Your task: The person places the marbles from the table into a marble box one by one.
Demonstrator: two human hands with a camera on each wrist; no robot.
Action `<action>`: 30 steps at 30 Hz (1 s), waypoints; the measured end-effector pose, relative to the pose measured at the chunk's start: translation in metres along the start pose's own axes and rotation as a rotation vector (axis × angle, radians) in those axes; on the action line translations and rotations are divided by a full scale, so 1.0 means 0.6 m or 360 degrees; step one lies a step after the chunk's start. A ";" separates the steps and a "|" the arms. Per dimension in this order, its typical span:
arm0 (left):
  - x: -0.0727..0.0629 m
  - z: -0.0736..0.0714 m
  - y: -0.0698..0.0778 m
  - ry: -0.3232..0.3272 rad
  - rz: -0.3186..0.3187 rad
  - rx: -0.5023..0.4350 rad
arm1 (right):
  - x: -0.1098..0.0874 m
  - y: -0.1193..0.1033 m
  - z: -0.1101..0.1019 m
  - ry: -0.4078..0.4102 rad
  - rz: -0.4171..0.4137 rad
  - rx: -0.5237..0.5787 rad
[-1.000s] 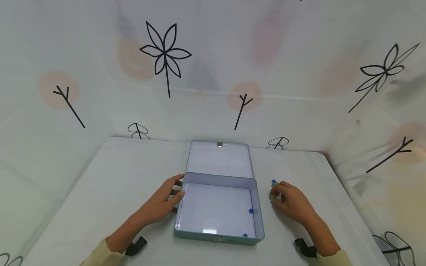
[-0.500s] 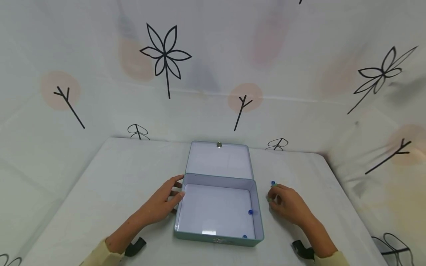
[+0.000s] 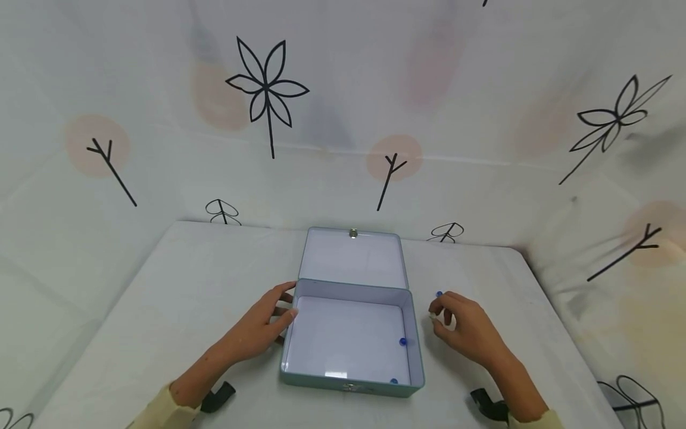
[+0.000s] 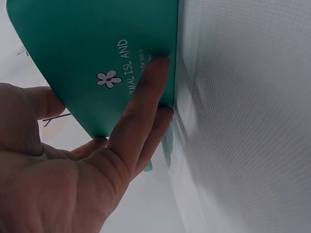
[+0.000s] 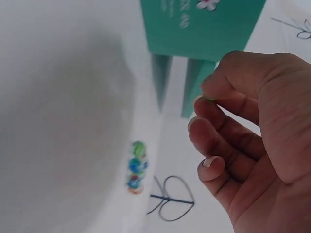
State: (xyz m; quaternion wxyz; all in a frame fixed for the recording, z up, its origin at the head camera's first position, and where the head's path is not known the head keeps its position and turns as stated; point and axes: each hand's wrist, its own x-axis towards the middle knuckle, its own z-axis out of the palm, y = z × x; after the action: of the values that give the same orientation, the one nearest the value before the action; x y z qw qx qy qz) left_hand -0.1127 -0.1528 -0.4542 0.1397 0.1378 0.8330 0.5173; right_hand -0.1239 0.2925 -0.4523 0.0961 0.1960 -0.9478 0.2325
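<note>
A tin box [image 3: 348,390], green outside and pale inside, stands with its lid [image 3: 354,256] laid back. Inside, near the right wall, lie two blue marbles, one farther back [image 3: 403,341] and one near the front [image 3: 394,381]. My left hand [image 3: 262,325] rests against the box's left side, thumb at the rim, extended fingers touching the printed outer wall [image 4: 87,53]. Right of the box, my right hand [image 3: 468,328] pinches a small greenish marble [image 5: 210,99] between thumb and index finger; most of it is hidden. Several green and blue marbles [image 5: 136,166] sit in a row beyond that hand.
A white cloth [image 3: 214,268] covers the table, with a patterned white curtain [image 3: 332,179] behind and at both sides. Dark wrist-camera pieces show below the left wrist [image 3: 218,398] and the right wrist [image 3: 489,405].
My right hand has lifted a greenish marble away from the row and shifted slightly left toward the box. The left hand and the box stay put.
</note>
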 end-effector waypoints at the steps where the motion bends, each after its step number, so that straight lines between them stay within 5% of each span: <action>1: 0.000 0.000 0.000 0.0001 0.0002 -0.0001 | 0.000 -0.004 -0.001 0.0010 -0.0010 0.0010; 9: 0.002 -0.001 0.001 0.0010 -0.0005 -0.0003 | 0.002 -0.036 -0.013 0.0120 -0.0180 0.0048; 30: 0.000 -0.002 0.001 -0.0011 0.0004 -0.0019 | -0.009 -0.100 -0.020 0.0158 -0.0447 0.0155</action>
State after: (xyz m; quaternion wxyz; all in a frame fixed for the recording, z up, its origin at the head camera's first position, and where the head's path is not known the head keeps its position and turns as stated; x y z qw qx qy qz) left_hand -0.1132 -0.1539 -0.4532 0.1429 0.1397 0.8293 0.5219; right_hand -0.0929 0.2510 -0.4193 0.1648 0.3192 -0.8928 0.2717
